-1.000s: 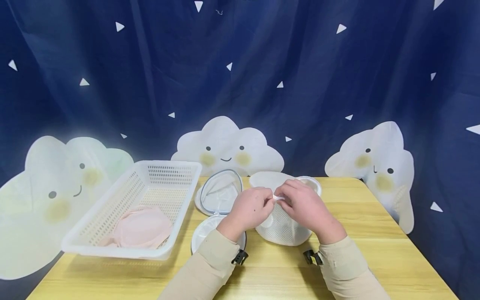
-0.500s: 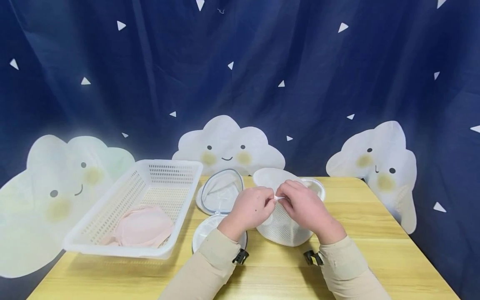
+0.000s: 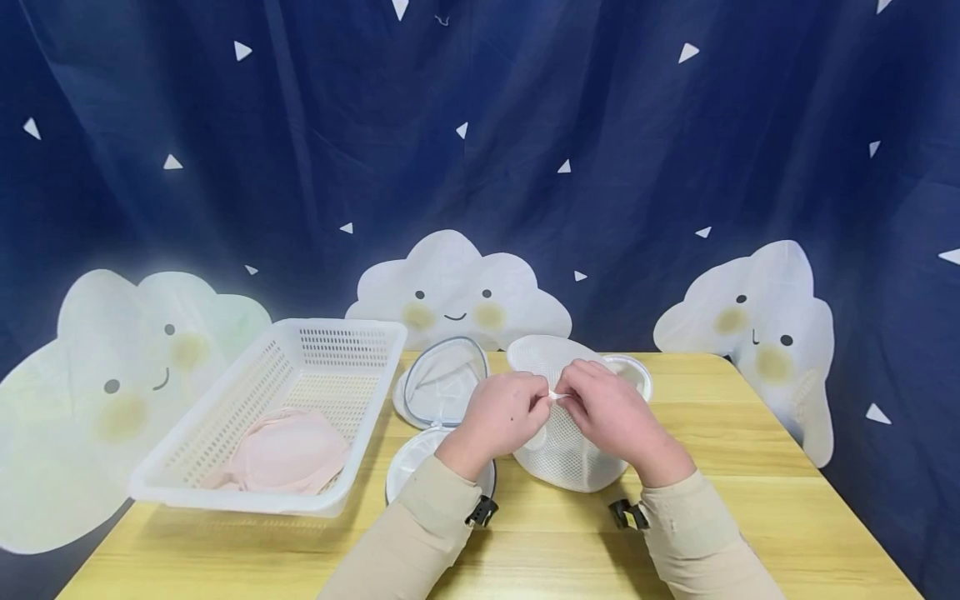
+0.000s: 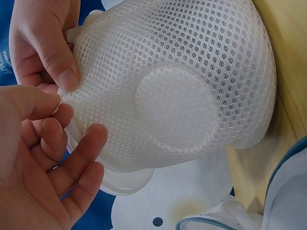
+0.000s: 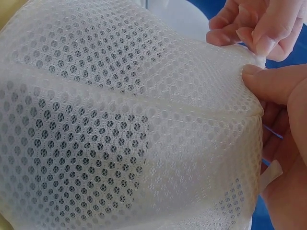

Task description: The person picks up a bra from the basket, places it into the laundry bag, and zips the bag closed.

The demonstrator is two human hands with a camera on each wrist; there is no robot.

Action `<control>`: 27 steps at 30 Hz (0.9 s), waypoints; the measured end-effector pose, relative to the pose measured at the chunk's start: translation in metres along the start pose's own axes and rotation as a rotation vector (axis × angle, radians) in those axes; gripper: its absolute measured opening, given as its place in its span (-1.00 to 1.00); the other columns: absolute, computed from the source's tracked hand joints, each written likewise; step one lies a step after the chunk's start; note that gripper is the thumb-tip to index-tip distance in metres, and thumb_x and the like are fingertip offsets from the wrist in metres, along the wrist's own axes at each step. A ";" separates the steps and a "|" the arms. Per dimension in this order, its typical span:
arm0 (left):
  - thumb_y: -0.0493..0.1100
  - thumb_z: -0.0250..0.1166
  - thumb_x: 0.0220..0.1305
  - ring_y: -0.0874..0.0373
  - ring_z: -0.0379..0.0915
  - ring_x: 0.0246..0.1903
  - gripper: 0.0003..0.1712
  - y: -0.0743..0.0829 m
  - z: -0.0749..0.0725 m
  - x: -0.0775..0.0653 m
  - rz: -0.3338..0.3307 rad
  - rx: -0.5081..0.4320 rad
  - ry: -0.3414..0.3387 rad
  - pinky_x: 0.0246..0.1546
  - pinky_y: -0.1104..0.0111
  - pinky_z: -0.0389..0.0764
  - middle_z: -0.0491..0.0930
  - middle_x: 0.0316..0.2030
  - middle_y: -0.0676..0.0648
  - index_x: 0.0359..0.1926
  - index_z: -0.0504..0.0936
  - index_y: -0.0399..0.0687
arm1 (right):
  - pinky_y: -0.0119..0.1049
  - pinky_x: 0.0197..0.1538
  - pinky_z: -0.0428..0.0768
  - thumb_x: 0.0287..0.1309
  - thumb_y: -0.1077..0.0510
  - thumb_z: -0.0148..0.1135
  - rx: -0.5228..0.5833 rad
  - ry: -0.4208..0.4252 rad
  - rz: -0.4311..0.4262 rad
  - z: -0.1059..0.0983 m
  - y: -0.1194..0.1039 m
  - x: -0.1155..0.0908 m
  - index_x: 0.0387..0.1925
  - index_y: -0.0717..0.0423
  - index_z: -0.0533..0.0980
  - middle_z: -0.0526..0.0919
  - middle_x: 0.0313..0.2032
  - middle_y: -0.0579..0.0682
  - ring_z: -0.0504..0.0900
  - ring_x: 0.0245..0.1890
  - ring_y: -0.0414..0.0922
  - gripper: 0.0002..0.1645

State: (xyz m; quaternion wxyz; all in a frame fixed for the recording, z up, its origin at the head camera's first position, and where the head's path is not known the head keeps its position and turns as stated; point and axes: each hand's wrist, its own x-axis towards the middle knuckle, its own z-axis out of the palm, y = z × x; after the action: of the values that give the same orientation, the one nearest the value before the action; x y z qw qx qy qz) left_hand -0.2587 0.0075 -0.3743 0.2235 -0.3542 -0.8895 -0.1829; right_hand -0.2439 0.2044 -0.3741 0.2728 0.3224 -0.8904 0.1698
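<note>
A white mesh laundry bag point(image 3: 573, 462) stands on the table in front of me, its round lid point(image 3: 551, 354) raised behind my hands. With thumb and forefinger, my left hand point(image 3: 506, 421) pinches the bag's rim; its other fingers are loosely bent in the left wrist view. Close beside it, my right hand point(image 3: 615, 412) pinches the same rim, thumb on the outer mesh in the right wrist view. A short white strip shows between the fingertips. The bag's side carries a round patch point(image 4: 175, 110) of denser mesh. The fingers hide part of the rim.
At left stands a white perforated basket point(image 3: 367, 417) with a pink bra point(image 3: 288, 454) in it. An opened mesh bag with dark trim point(image 3: 446, 383) lies beside my left forearm, partly covered by it. A round white-rimmed thing point(image 3: 633, 371) sits behind my right hand.
The lid has risen slightly and shifted a little to the right. Both hands keep their pinch at the rim, almost in place.
</note>
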 end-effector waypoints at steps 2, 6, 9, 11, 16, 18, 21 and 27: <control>-0.14 0.23 0.25 0.27 0.27 -0.60 -0.65 0.000 0.000 0.000 -0.001 0.000 -0.001 -0.58 0.42 0.25 0.28 -0.66 0.17 -0.63 0.31 0.14 | -0.28 -0.29 0.47 0.11 0.32 0.41 0.000 -0.001 0.002 0.000 0.000 0.000 -0.36 -0.04 0.46 0.46 -0.39 -0.23 0.44 -0.33 -0.22 -0.72; -0.13 0.23 0.26 0.27 0.28 -0.59 -0.65 0.000 0.000 0.000 -0.001 0.002 -0.002 -0.58 0.41 0.26 0.29 -0.65 0.17 -0.63 0.32 0.14 | -0.27 -0.29 0.47 0.12 0.31 0.41 0.000 0.000 0.002 -0.001 -0.001 0.000 -0.37 -0.04 0.46 0.46 -0.39 -0.23 0.43 -0.33 -0.21 -0.73; -0.13 0.23 0.26 0.28 0.28 -0.59 -0.65 0.000 0.000 0.000 0.000 0.001 -0.003 -0.58 0.41 0.26 0.29 -0.65 0.17 -0.63 0.32 0.14 | -0.27 -0.29 0.47 0.12 0.31 0.41 0.002 -0.001 0.001 -0.001 -0.001 0.000 -0.38 -0.05 0.46 0.45 -0.39 -0.23 0.43 -0.33 -0.22 -0.72; -0.12 0.23 0.26 0.28 0.28 -0.59 -0.65 0.000 -0.001 0.000 -0.002 -0.001 -0.007 -0.58 0.42 0.26 0.29 -0.65 0.17 -0.63 0.33 0.14 | -0.27 -0.28 0.47 0.12 0.32 0.41 0.005 -0.003 0.001 -0.002 -0.001 0.000 -0.38 -0.05 0.46 0.46 -0.39 -0.24 0.43 -0.33 -0.22 -0.71; -0.12 0.22 0.26 0.27 0.28 -0.59 -0.65 -0.001 0.000 0.000 -0.011 0.005 -0.016 -0.58 0.41 0.26 0.29 -0.65 0.17 -0.62 0.33 0.14 | -0.26 -0.25 0.48 0.11 0.33 0.41 0.006 -0.007 0.000 -0.001 -0.001 0.000 -0.37 -0.05 0.46 0.47 -0.38 -0.23 0.44 -0.31 -0.21 -0.71; -0.11 0.22 0.26 0.27 0.28 -0.59 -0.66 -0.001 0.000 0.000 -0.015 0.008 -0.019 -0.58 0.41 0.26 0.29 -0.65 0.17 -0.62 0.33 0.14 | -0.25 -0.24 0.49 0.11 0.33 0.41 0.006 -0.008 0.000 0.000 0.000 0.000 -0.37 -0.04 0.46 0.47 -0.38 -0.23 0.45 -0.30 -0.21 -0.71; -0.11 0.22 0.26 0.27 0.28 -0.58 -0.66 -0.001 0.000 -0.001 -0.020 0.012 -0.025 -0.58 0.41 0.26 0.29 -0.65 0.17 -0.62 0.33 0.15 | -0.25 -0.24 0.50 0.10 0.33 0.41 0.007 -0.008 0.002 0.001 0.000 0.000 -0.36 -0.05 0.46 0.48 -0.37 -0.22 0.46 -0.30 -0.20 -0.71; -0.13 0.19 0.26 0.26 0.26 -0.61 -0.68 -0.005 -0.001 0.000 -0.061 0.005 -0.039 -0.61 0.40 0.25 0.29 -0.65 0.16 -0.62 0.33 0.14 | -0.25 -0.26 0.49 0.10 0.34 0.40 -0.002 0.002 0.010 0.000 0.001 0.000 -0.36 -0.03 0.46 0.48 -0.38 -0.22 0.45 -0.31 -0.19 -0.72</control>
State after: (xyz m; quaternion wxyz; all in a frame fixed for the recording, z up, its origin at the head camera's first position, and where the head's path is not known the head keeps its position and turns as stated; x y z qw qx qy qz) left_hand -0.2620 0.0033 -0.3747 0.2013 -0.3297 -0.9045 -0.1806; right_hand -0.2443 0.2048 -0.3745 0.2732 0.3175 -0.8919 0.1706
